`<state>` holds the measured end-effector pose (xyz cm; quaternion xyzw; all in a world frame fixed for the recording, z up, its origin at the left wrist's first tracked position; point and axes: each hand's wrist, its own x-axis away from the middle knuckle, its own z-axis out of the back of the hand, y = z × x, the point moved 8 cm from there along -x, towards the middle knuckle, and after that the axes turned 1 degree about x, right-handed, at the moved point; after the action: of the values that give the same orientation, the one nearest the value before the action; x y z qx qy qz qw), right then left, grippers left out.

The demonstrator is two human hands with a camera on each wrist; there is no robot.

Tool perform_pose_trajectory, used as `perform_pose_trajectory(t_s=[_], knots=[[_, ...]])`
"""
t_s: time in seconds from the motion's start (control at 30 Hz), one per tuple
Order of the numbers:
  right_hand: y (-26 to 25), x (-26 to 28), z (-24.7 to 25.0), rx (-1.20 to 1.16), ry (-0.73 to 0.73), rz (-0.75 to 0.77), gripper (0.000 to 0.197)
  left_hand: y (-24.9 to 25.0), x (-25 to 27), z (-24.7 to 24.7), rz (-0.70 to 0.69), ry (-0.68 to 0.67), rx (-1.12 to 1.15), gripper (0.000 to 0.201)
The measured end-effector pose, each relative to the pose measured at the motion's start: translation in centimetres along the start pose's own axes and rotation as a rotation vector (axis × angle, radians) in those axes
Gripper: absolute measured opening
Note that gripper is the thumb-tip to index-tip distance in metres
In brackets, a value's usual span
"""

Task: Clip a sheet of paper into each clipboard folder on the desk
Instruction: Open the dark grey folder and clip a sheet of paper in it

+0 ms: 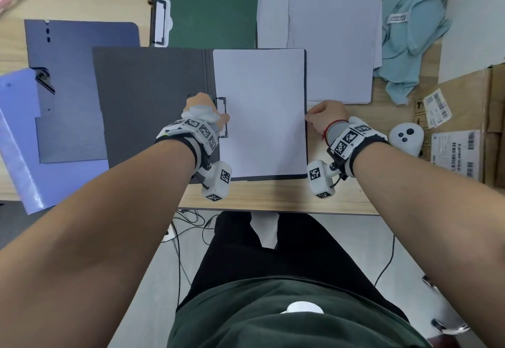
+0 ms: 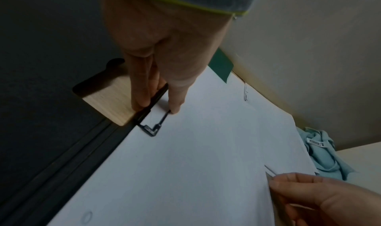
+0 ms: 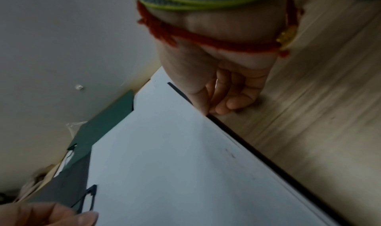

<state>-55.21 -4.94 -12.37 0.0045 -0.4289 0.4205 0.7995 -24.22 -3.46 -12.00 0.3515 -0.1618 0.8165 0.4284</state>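
A dark grey clipboard folder (image 1: 150,101) lies open at the desk's front, with a white sheet (image 1: 262,112) on its right half. My left hand (image 1: 216,110) is at the sheet's left edge, by the black wire clip (image 1: 222,118). In the left wrist view, the left hand (image 2: 158,108) pinches the clip (image 2: 152,130) between thumb and fingers over the sheet (image 2: 185,172). My right hand (image 1: 310,118) pinches the sheet's right edge. The right wrist view shows the right hand (image 3: 210,112) with its thumb on top of the sheet (image 3: 175,164) and its fingers below.
A green folder (image 1: 205,6) with a clipped sheet lies behind, and a blue-purple folder (image 1: 68,88) lies open at the left. Loose paper (image 1: 336,36) is stacked at the back right beside a light blue cloth (image 1: 410,33). A white controller (image 1: 407,136) and a cardboard box (image 1: 464,129) sit at the right.
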Motion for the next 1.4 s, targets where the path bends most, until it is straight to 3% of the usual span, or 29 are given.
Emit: perform_pose_trajectory(t_s=[0.1,0.2,0.33,0.43,0.53,0.63,0.83,1.0,1.17,1.27,1.4], knots=[[-3.3,1.0,0.2,0.040,0.022,0.096,0.013,-1.1,0.6,1.6,-0.023,0.010,-0.014,0.043],[-7.9,2.5,-0.8,0.024,0.005,0.202,0.023,-3.2,1.0,3.9,0.012,0.061,0.102,0.036],[-13.7,5.1,-4.9,0.105,-0.162,0.373,0.038,-7.4,1.3,6.4,0.067,0.275,0.223,0.074],[-15.3,6.6,-8.6,0.271,-0.316,0.382,0.054,-11.4,1.3,7.1,0.205,0.345,0.223,0.091],[-16.0,7.9,-10.8,0.420,-0.328,0.373,0.051,-15.2,1.4,7.2,0.328,0.274,0.220,0.105],[-16.7,8.6,-11.1,0.543,-0.280,0.389,0.046,-16.9,1.3,7.2,0.358,0.175,0.207,0.108],[-16.4,9.2,-11.3,0.588,-0.347,0.351,0.052,-17.8,1.1,10.3,0.352,0.204,0.265,0.109],[-17.1,11.1,-11.5,0.457,-0.483,0.355,0.063,-16.3,0.7,16.8,0.168,0.235,0.172,0.070],[-20.3,13.9,-9.6,-0.063,-0.597,0.307,0.065,-10.3,2.0,19.6,-0.147,0.122,0.500,0.069],[-21.9,14.4,-6.6,-0.296,-0.571,0.278,0.083,-4.7,4.7,19.9,-0.347,0.018,0.681,0.054],[-20.7,13.9,-1.7,-0.370,-0.471,0.260,0.087,1.4,6.6,17.3,-0.516,-0.073,0.632,0.039]])
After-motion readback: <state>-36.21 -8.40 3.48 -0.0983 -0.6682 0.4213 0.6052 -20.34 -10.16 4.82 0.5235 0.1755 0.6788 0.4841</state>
